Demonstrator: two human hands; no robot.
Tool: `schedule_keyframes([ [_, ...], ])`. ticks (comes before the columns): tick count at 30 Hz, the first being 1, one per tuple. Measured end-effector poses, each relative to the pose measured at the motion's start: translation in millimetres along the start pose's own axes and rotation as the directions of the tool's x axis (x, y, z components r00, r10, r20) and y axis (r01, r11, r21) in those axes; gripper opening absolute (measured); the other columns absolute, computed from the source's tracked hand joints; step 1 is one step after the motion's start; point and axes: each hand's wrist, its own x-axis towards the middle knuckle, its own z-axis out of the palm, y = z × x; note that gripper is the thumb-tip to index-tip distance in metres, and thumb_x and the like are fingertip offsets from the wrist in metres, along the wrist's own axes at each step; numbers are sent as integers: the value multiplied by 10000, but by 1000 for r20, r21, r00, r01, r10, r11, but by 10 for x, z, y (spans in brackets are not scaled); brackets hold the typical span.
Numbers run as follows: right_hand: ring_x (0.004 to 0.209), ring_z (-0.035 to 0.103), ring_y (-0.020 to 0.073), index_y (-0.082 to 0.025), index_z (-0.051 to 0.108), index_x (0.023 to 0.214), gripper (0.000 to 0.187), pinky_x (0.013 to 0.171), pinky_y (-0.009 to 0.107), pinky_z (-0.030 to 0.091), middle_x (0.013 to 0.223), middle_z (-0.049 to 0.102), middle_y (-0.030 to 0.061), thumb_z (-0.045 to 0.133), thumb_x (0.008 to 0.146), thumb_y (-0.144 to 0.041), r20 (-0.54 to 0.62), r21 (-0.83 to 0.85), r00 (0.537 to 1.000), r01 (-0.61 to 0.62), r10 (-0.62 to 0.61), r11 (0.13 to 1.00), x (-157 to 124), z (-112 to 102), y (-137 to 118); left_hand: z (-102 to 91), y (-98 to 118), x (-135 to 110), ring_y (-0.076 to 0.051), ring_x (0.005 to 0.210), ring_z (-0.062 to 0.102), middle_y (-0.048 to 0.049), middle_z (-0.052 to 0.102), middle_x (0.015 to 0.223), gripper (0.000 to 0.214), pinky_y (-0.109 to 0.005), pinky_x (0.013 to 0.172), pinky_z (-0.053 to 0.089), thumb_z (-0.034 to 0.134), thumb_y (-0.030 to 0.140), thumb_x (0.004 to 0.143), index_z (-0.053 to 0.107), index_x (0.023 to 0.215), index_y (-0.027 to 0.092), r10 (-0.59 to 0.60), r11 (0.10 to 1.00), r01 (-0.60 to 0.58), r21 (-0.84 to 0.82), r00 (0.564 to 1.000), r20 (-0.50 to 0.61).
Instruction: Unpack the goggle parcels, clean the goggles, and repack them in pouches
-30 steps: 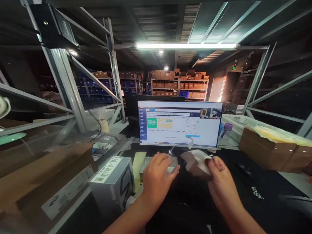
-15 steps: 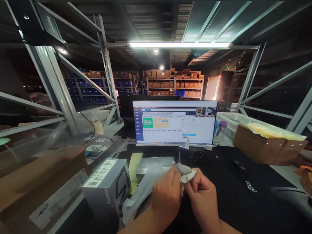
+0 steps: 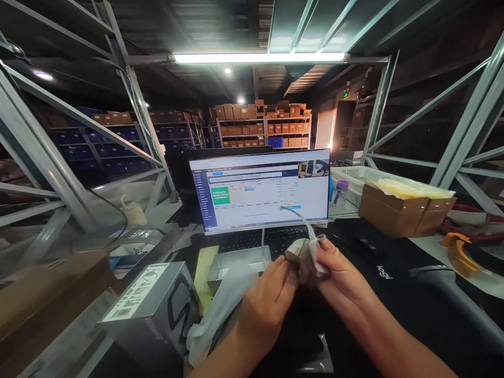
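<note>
Both hands work at a crumpled, pale grey wrapping (image 3: 306, 258) over the desk, either soft paper or thin cloth. My left hand (image 3: 268, 295) has its fingers closed on the near left side. My right hand (image 3: 342, 266) pinches the right side between thumb and fingers. From the top of the bundle a thin whitish strip (image 3: 302, 216) curves up in front of the screen; whether something lies inside the wrapping is hidden. Left of my hands are a long white translucent sheet (image 3: 219, 310), an opened grey box tray (image 3: 222, 264) and a grey printed carton (image 3: 151, 310).
A monitor (image 3: 260, 194) stands behind the keyboard (image 3: 283, 236). At right lie a mouse (image 3: 367, 243), a handheld scanner (image 3: 444, 281) and an orange tape dispenser (image 3: 461, 254). Brown cardboard boxes (image 3: 405, 210) stand beyond; a large carton (image 3: 47, 294) occupies the left. Clear plastic (image 3: 321, 357) lies in front.
My right hand has moved a little up and right, pulling the wrapping more open and upright. The whitish strip now rises from it. A clear plastic piece shows below. The view has turned right.
</note>
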Motion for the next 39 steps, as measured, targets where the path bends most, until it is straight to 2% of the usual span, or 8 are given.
schedule_keyframes([
  [7, 556, 336, 88, -192, 308, 528, 631, 530, 207, 317, 536, 418, -60, 938, 488, -199, 42, -156, 983, 185, -181, 970, -131, 71, 532, -88, -31, -20, -202, 735, 715, -123, 715, 947, 262, -276, 598, 590, 398, 295, 1052, 623, 1060, 161, -233, 972, 228, 59, 968, 90],
  [12, 612, 458, 93, -187, 418, 598, 581, 611, 209, 410, 630, 526, -48, 980, 469, -263, 32, 40, 999, -5, 3, 999, -25, 56, 135, -13, 48, -9, -206, 902, 729, -131, 727, 1080, 174, -269, 735, 602, 495, 147, 1001, 628, 1111, 160, -111, 992, 109, 67, 993, 30],
  [15, 690, 529, 114, -197, 548, 717, 527, 684, 228, 461, 736, 589, -36, 993, 450, -292, -28, 92, 999, -15, 18, 996, 32, 43, -7, 29, 102, 2, -215, 962, 726, -140, 729, 1111, 172, -274, 780, 605, 508, 80, 970, 629, 1075, 141, -71, 996, 68, 57, 996, 51],
  [20, 603, 404, 95, -197, 363, 599, 593, 590, 208, 386, 606, 460, -55, 939, 579, -336, -11, -33, 987, 159, -159, 987, -61, 61, 325, -35, 76, 18, -230, 879, 734, -145, 718, 1095, 174, -297, 681, 610, 454, 145, 999, 614, 1066, 159, -173, 982, 165, 88, 981, 86],
  [25, 552, 295, 90, -206, 299, 528, 605, 516, 221, 304, 550, 358, -56, 855, 687, -381, 40, -308, 923, 377, -384, 873, -190, 73, 648, -91, 103, 35, -189, 705, 701, -102, 685, 991, 185, -268, 568, 574, 426, 287, 1035, 580, 1033, 184, -336, 939, 342, -32, 933, 128],
  [28, 545, 300, 80, -202, 305, 529, 620, 510, 207, 291, 534, 370, -62, 898, 621, -359, 46, -258, 964, 264, -261, 930, -155, 72, 482, -54, 163, 14, -192, 670, 699, -107, 690, 994, 212, -271, 537, 562, 434, 299, 1030, 578, 1124, 175, -348, 937, 348, 18, 933, 92],
  [33, 608, 468, 91, -189, 376, 590, 593, 579, 203, 413, 659, 536, -35, 959, 514, -267, 43, 35, 998, -42, 40, 999, -9, 1, -4, 0, 204, -24, -232, 907, 735, -135, 704, 1129, 185, -295, 705, 603, 461, 115, 963, 604, 1057, 187, -180, 982, 174, 80, 980, 85],
  [39, 599, 412, 93, -201, 402, 614, 536, 565, 206, 387, 647, 490, -47, 926, 517, -259, 15, 31, 999, 51, -52, 998, -26, 29, 218, -37, 116, -12, -255, 1019, 723, -164, 659, 1254, 231, -322, 772, 627, 462, 81, 929, 582, 1098, 182, -224, 974, 214, 78, 963, 150],
])
